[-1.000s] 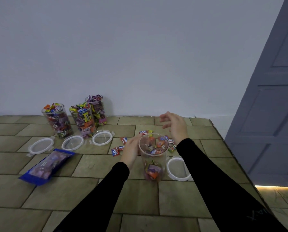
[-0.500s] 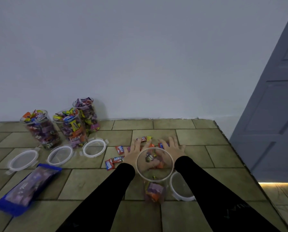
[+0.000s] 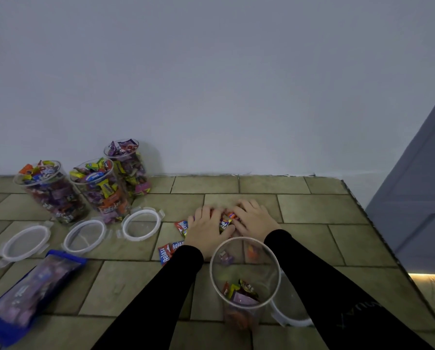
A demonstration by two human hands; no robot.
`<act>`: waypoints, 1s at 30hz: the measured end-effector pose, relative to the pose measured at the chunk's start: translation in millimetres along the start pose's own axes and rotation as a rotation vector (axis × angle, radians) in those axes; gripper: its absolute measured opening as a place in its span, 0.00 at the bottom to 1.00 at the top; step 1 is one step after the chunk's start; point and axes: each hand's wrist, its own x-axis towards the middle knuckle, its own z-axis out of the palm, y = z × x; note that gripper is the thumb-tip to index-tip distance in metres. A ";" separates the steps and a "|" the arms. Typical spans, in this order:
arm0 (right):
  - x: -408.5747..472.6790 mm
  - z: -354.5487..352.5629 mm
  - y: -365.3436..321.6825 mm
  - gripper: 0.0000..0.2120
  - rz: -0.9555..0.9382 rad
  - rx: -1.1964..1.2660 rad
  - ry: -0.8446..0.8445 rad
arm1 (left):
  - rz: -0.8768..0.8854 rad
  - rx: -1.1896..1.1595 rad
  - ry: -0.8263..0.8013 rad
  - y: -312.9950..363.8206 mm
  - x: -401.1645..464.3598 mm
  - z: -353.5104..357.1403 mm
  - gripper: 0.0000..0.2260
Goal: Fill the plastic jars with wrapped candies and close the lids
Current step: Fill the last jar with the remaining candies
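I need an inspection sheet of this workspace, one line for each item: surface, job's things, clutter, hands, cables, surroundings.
Surface: tiled floor.
Job's things: three full jars near the wall, no lids on; three lids lying in front of them; near jar open, few candies at its bottom; fourth lid beside it, partly hidden; loose candies between the hands.
Clutter: blue candy bag lying flat.
Hands: left hand and right hand rest palm-down on the loose candies, gathering them.
Cables: nothing seen.
Surroundings: plain wall; grey door.
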 end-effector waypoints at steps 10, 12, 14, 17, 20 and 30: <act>2.8 -14.9 -7.9 0.17 0.146 0.008 -0.138 | -0.002 -0.066 -0.087 12.0 6.6 -12.6 0.14; 0.2 -20.9 -8.9 0.18 0.218 0.072 -0.126 | 0.004 -0.115 -0.110 11.2 7.4 -15.9 0.13; -3.9 -28.2 -8.5 0.18 0.287 0.169 -0.080 | 0.023 -0.154 -0.116 10.7 6.8 -19.2 0.13; -10.1 -38.3 -9.5 0.18 0.354 0.282 -0.038 | 0.040 -0.215 -0.069 12.1 2.3 -24.8 0.11; -11.5 -48.8 -12.0 0.18 0.388 0.417 0.050 | 0.025 -0.353 0.009 14.6 2.1 -29.3 0.11; -12.0 -105.0 -26.1 0.13 0.471 0.797 0.353 | -0.130 -0.976 0.239 26.1 -7.0 -77.7 0.05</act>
